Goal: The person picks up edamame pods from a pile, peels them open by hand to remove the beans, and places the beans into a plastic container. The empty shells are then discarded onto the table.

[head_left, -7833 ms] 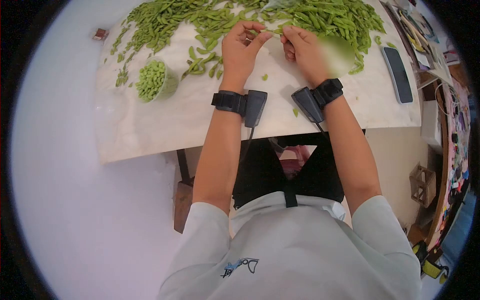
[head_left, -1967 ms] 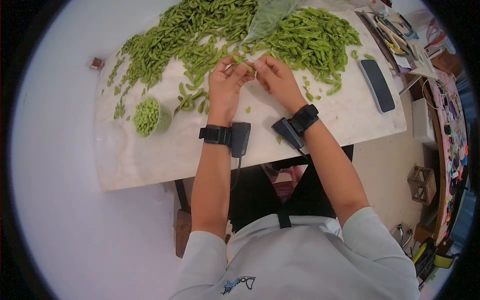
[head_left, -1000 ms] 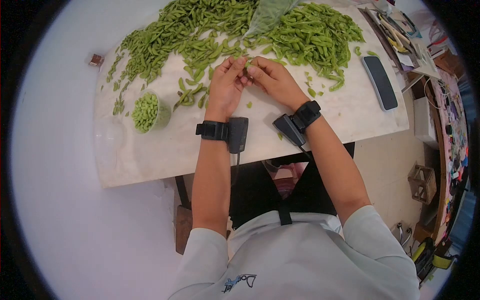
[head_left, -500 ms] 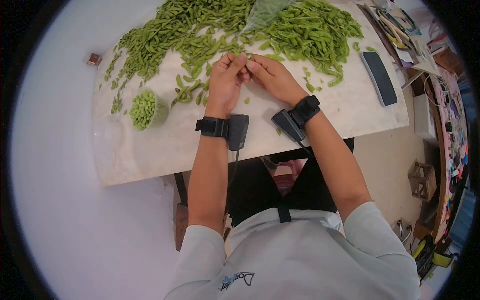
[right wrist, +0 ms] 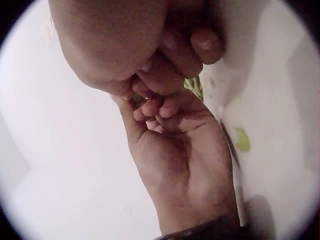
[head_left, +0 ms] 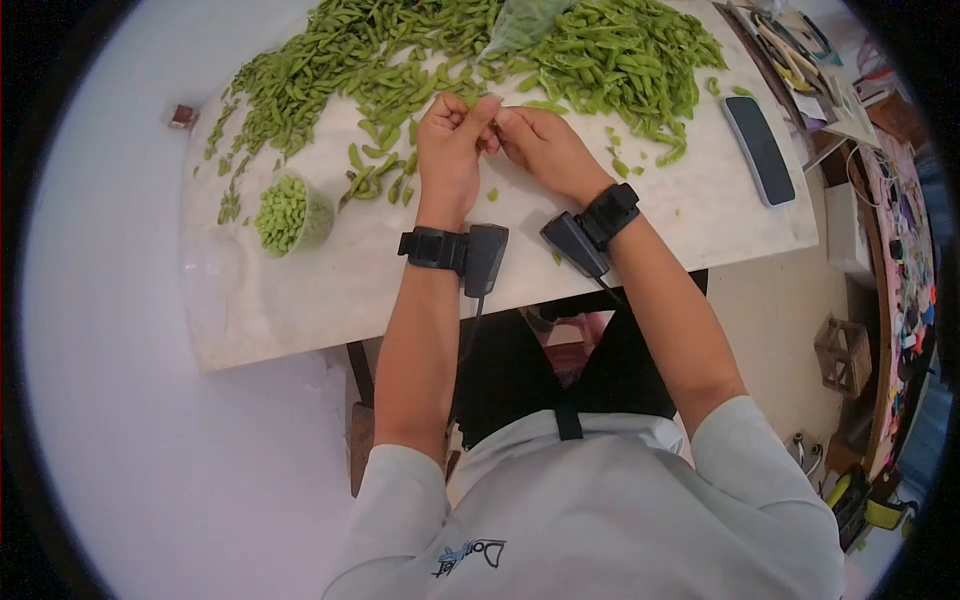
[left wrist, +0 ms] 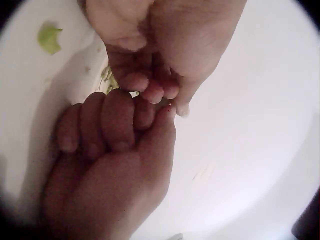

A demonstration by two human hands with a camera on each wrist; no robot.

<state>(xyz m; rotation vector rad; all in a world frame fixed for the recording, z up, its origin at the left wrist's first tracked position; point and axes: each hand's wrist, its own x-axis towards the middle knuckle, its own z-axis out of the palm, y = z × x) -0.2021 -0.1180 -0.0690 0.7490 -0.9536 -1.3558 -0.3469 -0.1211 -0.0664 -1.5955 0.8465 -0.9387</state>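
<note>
In the head view, my left hand (head_left: 449,160) and right hand (head_left: 552,150) meet fingertip to fingertip above the table. A green soybean pod (head_left: 473,100) shows at my left fingertips, mostly hidden by the fingers. Seen from the left wrist, the thumb and curled fingers of my right hand (left wrist: 110,155) pinch at the same spot as my left hand's fingertips. The right wrist view has my left hand (right wrist: 185,155) palm up, its fingers bent in towards the thumb. Left of the hands stands a clear plastic cup (head_left: 320,218) filled with shelled green beans (head_left: 281,214).
Unshelled pods (head_left: 330,65) spread over the back left of the white-covered table (head_left: 300,310). Another heap of brighter green pods (head_left: 630,70) lies back right, beside a clear plastic bag (head_left: 525,25). A phone (head_left: 758,150) rests near the right edge; small green scraps (head_left: 620,168) are scattered about.
Earlier a pod showed plainly between the fingertips; now it is mostly covered by them. The hands have drawn close together and stay nearly in place, with the left thumb shifting slightly.
</note>
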